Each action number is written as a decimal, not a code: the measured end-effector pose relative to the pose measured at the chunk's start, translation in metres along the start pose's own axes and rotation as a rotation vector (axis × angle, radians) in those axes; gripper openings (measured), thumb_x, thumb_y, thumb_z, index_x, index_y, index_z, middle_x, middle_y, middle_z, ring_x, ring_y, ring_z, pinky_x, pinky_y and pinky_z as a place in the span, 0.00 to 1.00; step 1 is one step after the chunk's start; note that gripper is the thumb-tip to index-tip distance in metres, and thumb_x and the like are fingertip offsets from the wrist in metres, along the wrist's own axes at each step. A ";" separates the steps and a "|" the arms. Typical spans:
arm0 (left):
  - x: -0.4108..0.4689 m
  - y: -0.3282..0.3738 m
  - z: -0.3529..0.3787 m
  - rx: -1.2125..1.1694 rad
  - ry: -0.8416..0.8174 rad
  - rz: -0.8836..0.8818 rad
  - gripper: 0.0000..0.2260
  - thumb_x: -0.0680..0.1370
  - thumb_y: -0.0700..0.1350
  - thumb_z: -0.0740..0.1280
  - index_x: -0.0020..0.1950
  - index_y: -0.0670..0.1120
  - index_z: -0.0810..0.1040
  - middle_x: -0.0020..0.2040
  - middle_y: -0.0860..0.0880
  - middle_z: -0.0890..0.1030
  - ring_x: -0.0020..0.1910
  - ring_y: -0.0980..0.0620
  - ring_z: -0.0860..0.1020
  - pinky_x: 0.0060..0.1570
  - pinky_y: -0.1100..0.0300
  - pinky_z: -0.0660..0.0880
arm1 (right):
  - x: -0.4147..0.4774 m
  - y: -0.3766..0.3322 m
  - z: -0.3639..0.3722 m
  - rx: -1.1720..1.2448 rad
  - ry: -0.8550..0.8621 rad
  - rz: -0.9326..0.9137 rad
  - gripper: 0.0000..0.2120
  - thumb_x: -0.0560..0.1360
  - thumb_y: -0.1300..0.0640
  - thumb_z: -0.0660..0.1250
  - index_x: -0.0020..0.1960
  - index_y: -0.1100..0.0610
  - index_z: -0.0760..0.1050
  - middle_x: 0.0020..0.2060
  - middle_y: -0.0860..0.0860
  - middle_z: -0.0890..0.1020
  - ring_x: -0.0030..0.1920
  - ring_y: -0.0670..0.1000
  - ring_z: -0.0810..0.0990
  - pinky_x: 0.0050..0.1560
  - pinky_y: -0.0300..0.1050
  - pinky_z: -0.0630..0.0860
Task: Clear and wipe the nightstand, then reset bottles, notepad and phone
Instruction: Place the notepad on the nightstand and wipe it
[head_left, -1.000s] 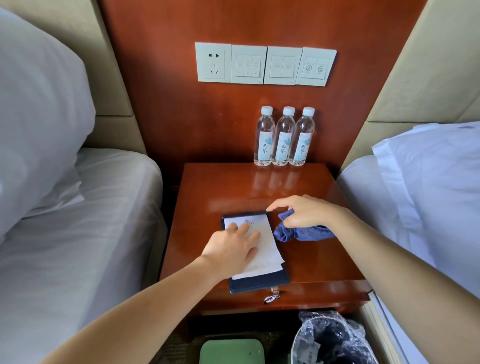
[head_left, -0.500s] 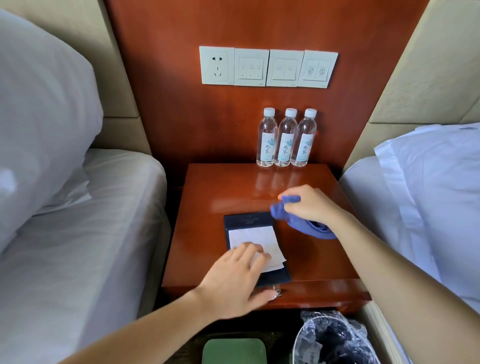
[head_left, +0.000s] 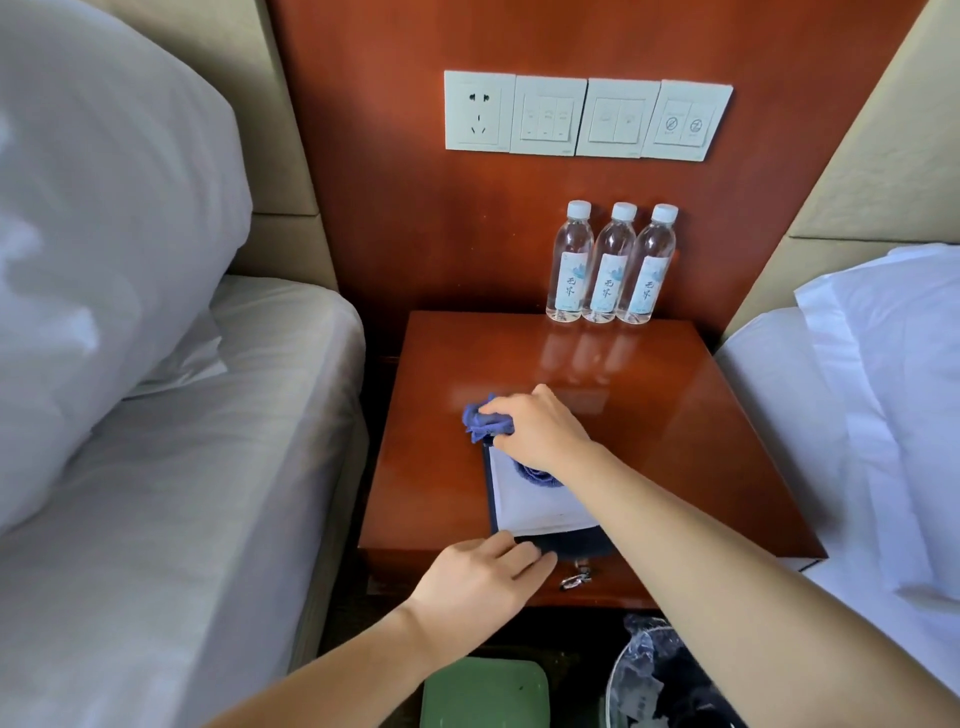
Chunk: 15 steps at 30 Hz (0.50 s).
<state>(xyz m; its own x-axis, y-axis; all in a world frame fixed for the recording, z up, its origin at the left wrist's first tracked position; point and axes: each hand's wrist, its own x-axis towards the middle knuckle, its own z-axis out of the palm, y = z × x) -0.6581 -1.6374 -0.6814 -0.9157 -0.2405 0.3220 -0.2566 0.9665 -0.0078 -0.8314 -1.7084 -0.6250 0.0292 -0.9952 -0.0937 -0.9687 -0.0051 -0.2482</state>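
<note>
On nightstand (head_left: 649, 415), right hand (head_left: 540, 428) clutching cloth (head_left: 480, 418) moved left, flat left hand (head_left: 478, 577) slid to notepad (head_left: 535, 499) edge

Red-brown wood wall panel (head_left: 395, 208) sat beyond right hand (head_left: 540, 431), four switch plates (head_left: 587, 117) on it. White-sheeted bed (head_left: 182, 493) lay left of left hand (head_left: 478, 577), second bed (head_left: 857, 415) right of right hand, beige padded headboards (head_left: 283, 244) behind both.

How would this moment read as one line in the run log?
stage: wiping nightstand | right hand: grips blue cloth | left hand: fingers touch notepad front edge | bottles: three upright at back
</note>
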 end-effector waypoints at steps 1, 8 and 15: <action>0.000 0.000 0.000 0.005 0.005 0.000 0.28 0.57 0.37 0.76 0.56 0.49 0.83 0.47 0.54 0.82 0.39 0.55 0.79 0.29 0.64 0.76 | -0.002 0.000 -0.002 -0.026 -0.021 -0.043 0.09 0.79 0.60 0.58 0.48 0.49 0.76 0.45 0.51 0.82 0.47 0.55 0.69 0.52 0.47 0.69; 0.001 0.002 0.001 0.058 0.056 0.010 0.23 0.60 0.36 0.72 0.54 0.49 0.84 0.44 0.54 0.82 0.36 0.55 0.78 0.29 0.65 0.74 | -0.031 -0.011 -0.014 -0.154 -0.139 -0.219 0.13 0.75 0.59 0.62 0.52 0.46 0.81 0.37 0.48 0.78 0.46 0.51 0.67 0.35 0.45 0.66; 0.001 0.005 0.003 0.127 0.086 0.019 0.18 0.68 0.36 0.62 0.54 0.47 0.84 0.43 0.51 0.81 0.38 0.53 0.79 0.35 0.62 0.76 | -0.066 -0.008 -0.034 0.083 -0.208 -0.246 0.17 0.71 0.61 0.62 0.48 0.42 0.82 0.32 0.44 0.75 0.40 0.41 0.72 0.35 0.45 0.71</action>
<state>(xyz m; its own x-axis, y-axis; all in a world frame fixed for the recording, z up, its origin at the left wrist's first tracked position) -0.6611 -1.6328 -0.6837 -0.8923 -0.2082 0.4007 -0.2815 0.9503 -0.1331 -0.8340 -1.6463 -0.5836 0.3178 -0.9236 -0.2142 -0.9032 -0.2263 -0.3647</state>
